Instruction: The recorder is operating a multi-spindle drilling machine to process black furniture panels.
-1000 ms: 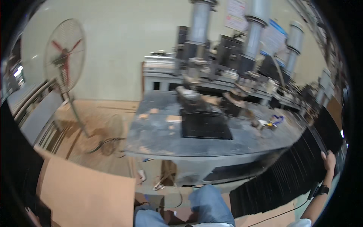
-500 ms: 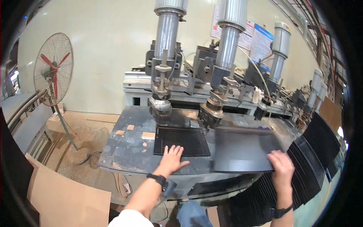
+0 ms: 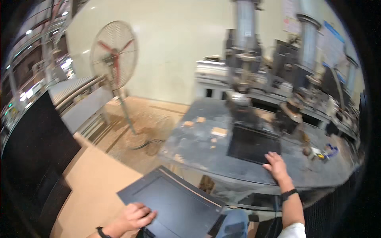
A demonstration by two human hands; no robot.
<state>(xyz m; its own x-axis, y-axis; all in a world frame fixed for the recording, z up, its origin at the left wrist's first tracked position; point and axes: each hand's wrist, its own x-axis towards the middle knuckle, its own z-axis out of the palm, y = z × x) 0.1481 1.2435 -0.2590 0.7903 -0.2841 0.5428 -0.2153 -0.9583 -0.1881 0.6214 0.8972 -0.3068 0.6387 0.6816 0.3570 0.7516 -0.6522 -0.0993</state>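
Note:
My left hand (image 3: pixel 135 216) curls over the near edge of a flat black panel (image 3: pixel 174 198) that lies tilted over a tan cardboard sheet (image 3: pixel 93 184) at lower left. My right hand (image 3: pixel 275 166) rests flat, fingers apart, on the near edge of a second black panel (image 3: pixel 252 143). That panel lies on the grey metal work table (image 3: pixel 198 152) under a press head (image 3: pixel 240 101). A dark band circles each wrist.
A standing fan (image 3: pixel 115 55) with red blades is behind the cardboard. Tall press columns (image 3: pixel 245 35) and machine parts line the table's back. Small tan blocks (image 3: pixel 218 131) lie on the table. A dark stack (image 3: pixel 33 146) stands at far left; dark ribbed panels (image 3: pixel 337 210) at lower right.
The view has swung left. My left hand left the panel on the table and now holds a panel over the cardboard. My right hand moved onto the table panel.

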